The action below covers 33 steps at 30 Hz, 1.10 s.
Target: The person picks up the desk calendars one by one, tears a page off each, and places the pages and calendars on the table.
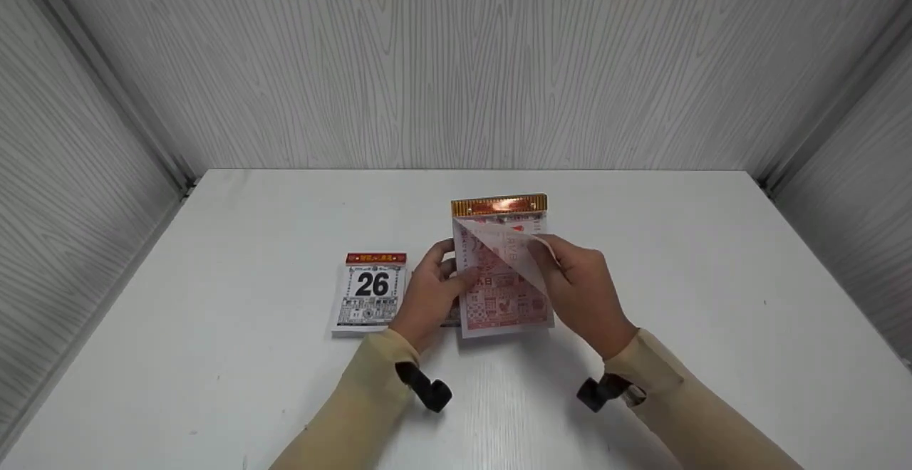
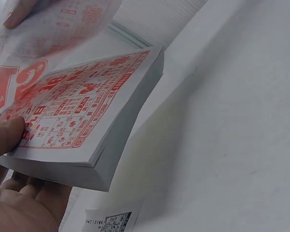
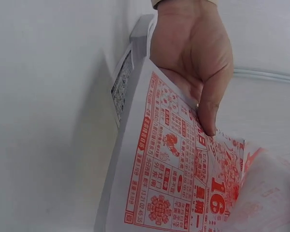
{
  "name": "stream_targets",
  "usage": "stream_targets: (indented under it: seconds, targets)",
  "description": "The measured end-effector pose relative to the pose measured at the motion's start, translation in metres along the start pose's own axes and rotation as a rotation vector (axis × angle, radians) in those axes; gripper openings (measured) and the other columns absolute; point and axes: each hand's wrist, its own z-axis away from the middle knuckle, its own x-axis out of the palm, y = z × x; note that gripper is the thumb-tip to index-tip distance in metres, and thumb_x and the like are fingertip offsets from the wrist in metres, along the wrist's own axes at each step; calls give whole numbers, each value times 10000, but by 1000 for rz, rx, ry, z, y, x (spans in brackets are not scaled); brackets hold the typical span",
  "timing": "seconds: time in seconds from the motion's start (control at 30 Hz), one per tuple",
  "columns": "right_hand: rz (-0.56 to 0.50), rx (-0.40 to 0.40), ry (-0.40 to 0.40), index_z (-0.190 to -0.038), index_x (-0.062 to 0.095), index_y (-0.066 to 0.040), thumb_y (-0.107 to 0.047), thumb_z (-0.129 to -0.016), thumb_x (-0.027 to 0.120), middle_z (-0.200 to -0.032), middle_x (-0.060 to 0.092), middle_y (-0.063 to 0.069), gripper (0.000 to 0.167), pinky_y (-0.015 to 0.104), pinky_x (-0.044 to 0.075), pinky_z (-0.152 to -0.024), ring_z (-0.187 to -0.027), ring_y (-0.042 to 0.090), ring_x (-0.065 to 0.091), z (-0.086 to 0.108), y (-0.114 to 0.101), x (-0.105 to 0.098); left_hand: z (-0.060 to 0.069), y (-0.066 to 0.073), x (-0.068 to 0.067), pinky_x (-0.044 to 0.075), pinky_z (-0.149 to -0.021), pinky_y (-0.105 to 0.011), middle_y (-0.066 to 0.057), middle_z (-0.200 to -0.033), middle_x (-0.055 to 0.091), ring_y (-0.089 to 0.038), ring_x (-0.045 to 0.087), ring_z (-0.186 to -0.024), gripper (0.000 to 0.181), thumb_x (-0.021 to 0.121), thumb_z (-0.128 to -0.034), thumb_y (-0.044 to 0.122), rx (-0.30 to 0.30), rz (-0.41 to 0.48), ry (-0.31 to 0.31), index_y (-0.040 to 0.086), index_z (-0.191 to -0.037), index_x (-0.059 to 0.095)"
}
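Observation:
My left hand (image 1: pixel 427 295) grips a thick tear-off calendar (image 1: pixel 504 306) by its left edge, thumb on the printed face and fingers underneath. The calendar has a shiny gold and red header strip (image 1: pixel 499 205) and red print; the right wrist view shows the number 16 on the exposed page (image 3: pixel 171 159). My right hand (image 1: pixel 586 288) pinches the thin top sheet (image 1: pixel 514 251) at its right side. That sheet is folded up diagonally and still meets the pad near the header's left end. In the left wrist view the calendar is tilted, held above the table.
A second calendar (image 1: pixel 372 288) with a red header and a black 26 lies on the white table (image 1: pixel 249 384), left of my left hand. Some black-printed paper (image 2: pixel 113 223) lies beneath the held calendar, mostly hidden. Wood-grain panels (image 1: pixel 470 64) stand behind and at both sides.

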Motion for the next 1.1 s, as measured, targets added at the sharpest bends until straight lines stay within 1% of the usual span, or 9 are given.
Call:
stream_targets:
  seconds: [0.03,0.13,0.2,0.33,0.4,0.6,0.7,0.87,1.1]
  targets:
    - [-14,5,6,-1184,747,-37,-146,-1078,555,-1127,770,39,245,299,564,-762,-948,82,706,-1,1,-1,0,0,0,599,-895,-398,-132,-1345,647,-269,701,-1107,575,660,-1019,123,-1,7,1,153,-1535,409]
    - [-46,32,19,-1166,754,-32,-135,-1074,562,-1086,774,44,237,244,499,-692,-853,91,681,-4,4,-4,2,1,1,592,-909,-389,-124,-1355,643,-258,695,-1123,577,665,-1020,143,1,6,0,161,-1538,412]
    - [-62,53,31,-1157,760,-23,-123,-1069,571,-1077,773,57,231,224,482,-678,-833,103,667,-6,6,-6,2,2,1,589,-910,-384,-123,-1350,646,-253,694,-1120,567,669,-1018,153,7,-4,-3,160,-1530,424]
    - [-109,98,34,-1181,760,-27,-119,-1070,571,-1114,764,69,237,214,486,-702,-847,135,658,-10,11,-11,2,2,3,586,-905,-380,-119,-1329,656,-252,698,-1104,544,675,-1015,162,10,-17,-5,169,-1509,448]
    - [-145,133,26,-1208,757,-45,-134,-1074,568,-1153,759,63,248,209,509,-740,-893,136,676,-12,14,-14,3,3,3,584,-909,-381,-118,-1325,657,-253,698,-1106,540,674,-1015,160,10,-16,-8,173,-1508,452]
    - [-269,267,3,-1165,770,-43,-201,-1059,612,-1075,753,96,247,215,539,-703,-806,141,664,-17,19,-24,3,3,4,585,-927,-390,-107,-1326,659,-262,695,-1131,534,678,-1013,147,10,5,-18,181,-1501,463]
    - [-284,312,-9,-1128,768,-38,-240,-1041,649,-1038,743,102,250,227,556,-697,-804,143,664,-20,21,-29,2,3,4,585,-926,-395,-103,-1328,657,-266,692,-1139,525,678,-1013,142,8,10,-18,188,-1492,469]
    - [-261,320,-12,-1069,781,-43,-251,-1026,674,-987,742,78,238,226,538,-672,-773,134,627,-25,25,-33,3,3,5,586,-921,-391,-104,-1333,655,-257,692,-1136,532,677,-1016,155,16,-1,-11,178,-1502,461]
    - [-210,286,21,-1075,806,-57,-256,-1020,683,-830,732,47,241,196,397,-541,-608,63,497,-30,26,-34,4,4,6,581,-905,-373,-122,-1323,665,-252,695,-1115,539,683,-1010,148,50,-22,6,148,-1502,464]
